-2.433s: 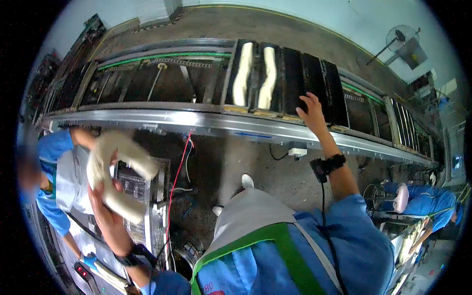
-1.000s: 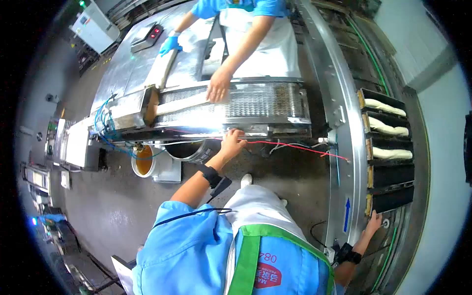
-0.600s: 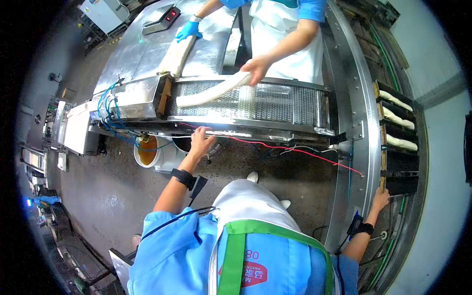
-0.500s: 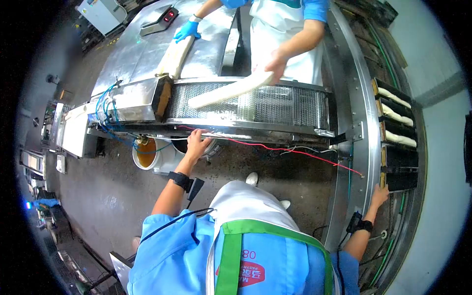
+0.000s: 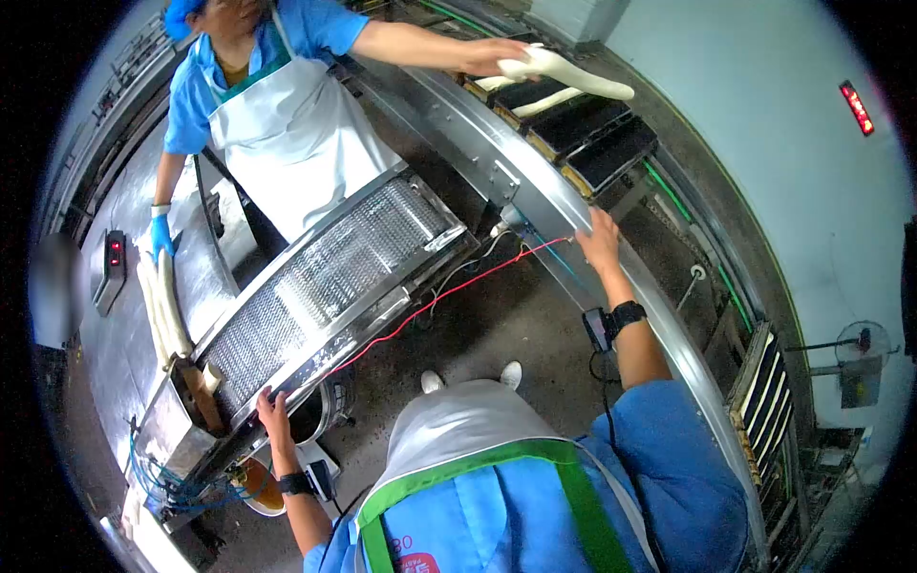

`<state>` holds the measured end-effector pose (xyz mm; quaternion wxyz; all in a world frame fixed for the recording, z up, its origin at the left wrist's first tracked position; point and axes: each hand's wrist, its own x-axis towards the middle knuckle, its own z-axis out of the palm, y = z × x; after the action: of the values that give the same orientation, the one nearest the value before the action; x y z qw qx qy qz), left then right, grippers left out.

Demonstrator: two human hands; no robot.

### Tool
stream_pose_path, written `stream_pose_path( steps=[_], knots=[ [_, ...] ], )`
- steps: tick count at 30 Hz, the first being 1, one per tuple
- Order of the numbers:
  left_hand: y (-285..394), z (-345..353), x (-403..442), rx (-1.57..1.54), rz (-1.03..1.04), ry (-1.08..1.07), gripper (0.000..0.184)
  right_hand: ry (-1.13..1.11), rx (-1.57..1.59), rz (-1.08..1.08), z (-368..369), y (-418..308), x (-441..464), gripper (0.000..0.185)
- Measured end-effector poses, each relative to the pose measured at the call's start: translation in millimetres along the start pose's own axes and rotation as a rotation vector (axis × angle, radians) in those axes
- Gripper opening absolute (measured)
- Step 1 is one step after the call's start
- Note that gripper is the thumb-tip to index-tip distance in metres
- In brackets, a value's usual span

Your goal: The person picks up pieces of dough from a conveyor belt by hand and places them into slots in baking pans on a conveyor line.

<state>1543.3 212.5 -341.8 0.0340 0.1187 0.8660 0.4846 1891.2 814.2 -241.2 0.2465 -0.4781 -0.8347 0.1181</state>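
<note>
My left hand [image 5: 273,414] rests on the near side edge of the mesh conveyor belt [image 5: 315,279], fingers loosely extended and holding nothing. My right hand [image 5: 600,243] lies on top of the curved metal rail [image 5: 669,320], also without anything in it. Just beyond that rail are dark baking tins [image 5: 611,158], the nearest with no dough visible inside. A co-worker's bare hand holds a long dough strip [image 5: 578,74] above the farther tins, some of which contain dough. A red cord [image 5: 411,320] runs between the conveyor and the rail.
A co-worker [image 5: 287,124] stands across the belt, one gloved hand on dough rolls [image 5: 164,306] on the metal table [image 5: 110,363]. A scale [image 5: 111,272] sits there. Below left is a bucket of brownish liquid [image 5: 263,482]. More filled tins [image 5: 764,401] stand at right.
My view has turned right. My right hand has left the tin's edge and now lies on the rail. The co-worker's dough strip has gone from over the belt to above the tins.
</note>
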Motion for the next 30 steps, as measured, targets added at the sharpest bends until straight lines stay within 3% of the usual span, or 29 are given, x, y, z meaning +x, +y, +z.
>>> stream_pose_path(
  steps=[2, 3, 4, 6, 7, 8, 9, 11, 15, 23, 27, 30],
  knots=[
    [-5.5, -7.6, 15.1, 0.111, 0.035, 0.068, 0.039, -0.077, -0.079, -0.067, -7.1, -3.7, -2.9, 0.054],
    [42.7, -8.2, 7.0, 0.308, -0.002, 0.103, 0.041, -0.065, -0.089, -0.114, -7.2, 1.4, -8.6, 0.05],
    [32.0, -9.8, 10.2, 0.157, -0.069, 0.143, 0.045, -0.032, -0.037, -0.13, -5.4, 7.3, -18.8, 0.048],
    [-26.7, -14.4, 23.7, 0.353, 0.024, 0.291, 0.053, -0.069, -0.017, -0.163, -8.6, 11.2, -35.2, 0.045],
    [51.8, -21.2, 11.7, 0.455, -0.113, 0.223, 0.054, -0.109, 0.002, -0.17, -12.9, 12.7, -41.5, 0.042],
    [33.9, -20.1, 15.2, 0.57, -0.068, 0.304, 0.055, -0.187, 0.141, -0.144, -22.2, 9.9, -50.7, 0.04],
    [40.5, -25.1, 22.0, 0.583, -0.029, 0.274, 0.06, -0.24, -0.011, -0.108, -27.6, -9.5, -46.7, 0.038],
    [50.8, -28.7, 17.6, 0.56, -0.177, 0.312, 0.068, -0.267, 0.051, -0.149, -24.8, -2.9, -55.0, 0.033],
    [56.8, -38.9, 18.5, 0.524, -0.205, 0.372, 0.067, -0.34, 0.077, -0.138, -23.7, -21.2, -59.0, 0.03],
    [88.0, -38.3, 62.1, 0.711, -0.201, 0.236, 0.062, -0.502, 0.079, -0.297, -32.9, -85.1, -34.6, 0.028],
    [80.1, -33.0, 97.0, 0.863, -0.011, 0.259, 0.043, -0.596, 0.0, -0.285, -35.7, -117.0, -35.5, 0.028],
    [99.0, -18.5, 109.2, 0.91, 0.088, 0.051, 0.035, -0.639, 0.07, -0.263, -31.8, -119.1, -35.5, 0.029]
  ],
)
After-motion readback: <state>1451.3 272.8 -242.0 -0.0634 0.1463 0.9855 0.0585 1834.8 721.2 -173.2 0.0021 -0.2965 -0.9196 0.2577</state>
